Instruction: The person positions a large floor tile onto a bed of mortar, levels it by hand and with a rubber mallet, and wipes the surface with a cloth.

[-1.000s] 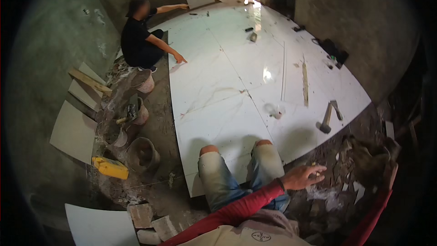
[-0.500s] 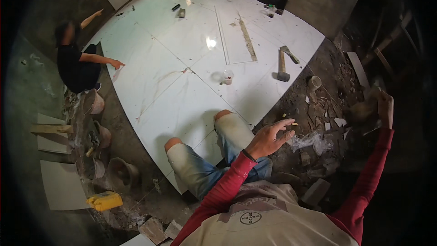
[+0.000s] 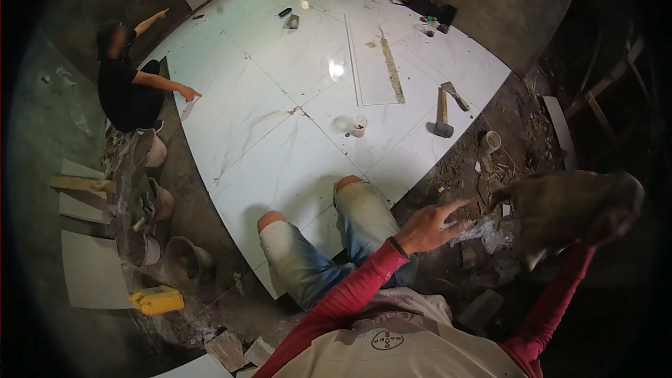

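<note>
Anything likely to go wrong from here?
1. The brown sack-like thing in the right hand, blurred, might flick grit onto the white tiles.
2. The clear cup stands on the tiles ahead of the knees; a bump could tip it.
3. The hammer lies on the tiles; if dragged, it may scratch them.

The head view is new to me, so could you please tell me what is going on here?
The person's right hand holds up a blurred, brown cloth-like piece at the right of the view. The left hand is open, with nothing to be made out in it. A co-worker squats at the left edge of the white tiles, where a hammer and a clear cup rest.
</note>
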Demonstrator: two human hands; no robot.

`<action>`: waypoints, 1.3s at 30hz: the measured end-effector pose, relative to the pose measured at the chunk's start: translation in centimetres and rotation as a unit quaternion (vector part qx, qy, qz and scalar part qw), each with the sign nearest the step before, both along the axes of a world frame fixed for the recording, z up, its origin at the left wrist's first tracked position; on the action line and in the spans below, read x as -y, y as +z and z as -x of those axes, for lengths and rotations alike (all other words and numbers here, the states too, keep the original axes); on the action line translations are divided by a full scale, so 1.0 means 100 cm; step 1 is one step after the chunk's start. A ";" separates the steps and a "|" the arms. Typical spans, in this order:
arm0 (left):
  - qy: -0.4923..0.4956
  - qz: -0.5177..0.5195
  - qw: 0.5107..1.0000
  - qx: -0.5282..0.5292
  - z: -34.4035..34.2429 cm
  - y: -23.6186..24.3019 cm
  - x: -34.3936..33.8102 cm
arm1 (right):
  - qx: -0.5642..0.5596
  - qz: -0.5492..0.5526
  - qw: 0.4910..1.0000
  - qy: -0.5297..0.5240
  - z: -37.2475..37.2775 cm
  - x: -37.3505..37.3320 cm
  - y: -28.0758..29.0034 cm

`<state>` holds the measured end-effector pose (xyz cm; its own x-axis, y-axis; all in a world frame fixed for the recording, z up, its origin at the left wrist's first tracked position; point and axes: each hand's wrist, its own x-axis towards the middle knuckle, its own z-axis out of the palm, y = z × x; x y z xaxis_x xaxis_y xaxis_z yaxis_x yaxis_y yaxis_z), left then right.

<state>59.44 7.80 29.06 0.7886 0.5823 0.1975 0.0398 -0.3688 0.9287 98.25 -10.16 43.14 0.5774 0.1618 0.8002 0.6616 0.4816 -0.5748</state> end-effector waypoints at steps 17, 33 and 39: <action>-0.067 -0.024 0.995 0.065 -0.101 -0.018 0.057 | -0.172 0.280 0.938 0.109 0.095 -0.051 -0.015; 0.104 0.199 0.942 0.250 -0.076 0.004 0.031 | -0.145 0.503 0.833 0.178 0.152 -0.017 -0.163; 0.151 -0.078 0.983 0.074 -0.019 0.023 -0.007 | -0.426 0.223 0.804 0.349 0.235 -0.098 -0.121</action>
<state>61.34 8.48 31.31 0.5406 0.7388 0.4023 0.0371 -0.4987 0.8660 74.75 -0.40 31.04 0.5296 0.8457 -0.0659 -0.4062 0.1847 -0.8949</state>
